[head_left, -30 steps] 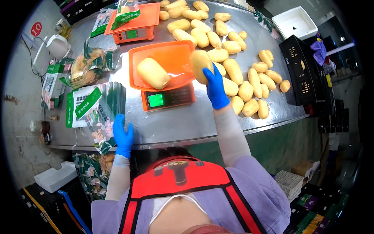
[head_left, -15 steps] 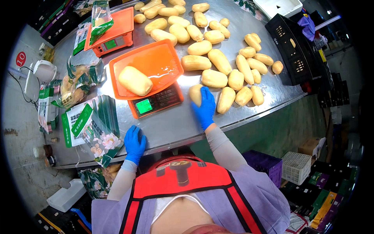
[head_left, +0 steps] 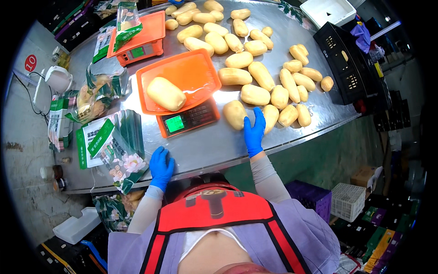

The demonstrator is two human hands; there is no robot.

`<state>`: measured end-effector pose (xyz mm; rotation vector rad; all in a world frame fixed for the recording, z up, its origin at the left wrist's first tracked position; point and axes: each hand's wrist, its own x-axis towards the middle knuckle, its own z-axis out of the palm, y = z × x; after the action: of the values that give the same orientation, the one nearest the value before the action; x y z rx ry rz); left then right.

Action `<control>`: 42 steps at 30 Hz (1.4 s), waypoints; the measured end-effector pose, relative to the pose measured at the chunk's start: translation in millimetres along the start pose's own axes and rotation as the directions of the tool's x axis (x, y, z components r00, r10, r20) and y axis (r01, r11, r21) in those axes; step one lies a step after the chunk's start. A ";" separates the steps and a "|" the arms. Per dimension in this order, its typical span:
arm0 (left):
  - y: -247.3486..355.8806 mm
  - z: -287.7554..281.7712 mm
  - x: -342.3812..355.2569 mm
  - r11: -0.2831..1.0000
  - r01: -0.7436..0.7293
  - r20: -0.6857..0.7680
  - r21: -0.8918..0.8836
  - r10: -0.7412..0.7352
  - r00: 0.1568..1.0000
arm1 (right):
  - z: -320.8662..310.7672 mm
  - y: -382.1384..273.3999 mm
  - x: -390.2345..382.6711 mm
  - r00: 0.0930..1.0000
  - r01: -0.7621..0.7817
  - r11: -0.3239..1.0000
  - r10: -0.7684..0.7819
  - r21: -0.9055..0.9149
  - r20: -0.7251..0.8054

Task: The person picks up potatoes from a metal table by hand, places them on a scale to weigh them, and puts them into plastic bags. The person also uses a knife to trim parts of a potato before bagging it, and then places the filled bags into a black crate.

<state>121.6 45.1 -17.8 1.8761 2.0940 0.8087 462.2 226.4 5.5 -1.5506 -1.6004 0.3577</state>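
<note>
My right hand (head_left: 254, 134), in a blue glove, lies over the table near its front edge with thumb and fingers apart. Just left of its thumb is a peeled lotus root section (head_left: 234, 115); I cannot tell if they touch. Its fingertips partly cover another lotus root section (head_left: 271, 116). At the front edge, my blue-gloved left hand (head_left: 161, 170) rests with fingers stretched out and nothing in them. It is nearest to printed plastic bags (head_left: 123, 166). An orange scale (head_left: 200, 82) with a lit green display carries one thick lotus root section (head_left: 166, 94).
Several more lotus root sections (head_left: 233, 76) lie across the steel table (head_left: 200, 153). A second orange scale (head_left: 153, 29) at the back left bears a filled bag (head_left: 127, 23). A black crate (head_left: 349, 64) stands right, a white foam box (head_left: 328, 10) behind it.
My right hand has let go of the lotus root section beside the scale and moved right. That section now shows fully. The view has shifted slightly; my left hand stays at the edge.
</note>
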 end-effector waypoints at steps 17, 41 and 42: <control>-4.9 1.7 -1.4 1.000 -0.027 -0.036 0.002 0.027 0.999 | -16.9 61.6 -1.6 0.990 -0.077 0.993 0.066 -0.084 -0.125; -5.0 3.3 -2.9 1.000 -0.016 -0.071 -0.010 0.015 0.997 | -15.3 55.3 0.0 0.988 -0.045 0.997 0.035 -0.067 -0.150; -6.6 2.9 -3.6 1.000 -0.018 -0.080 -0.014 0.017 0.997 | -13.6 54.0 0.6 0.988 -0.042 0.998 0.033 -0.054 -0.153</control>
<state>118.0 42.2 -24.4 1.8863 2.1148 0.9159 508.5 232.4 -24.8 -1.6133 -1.4761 0.2097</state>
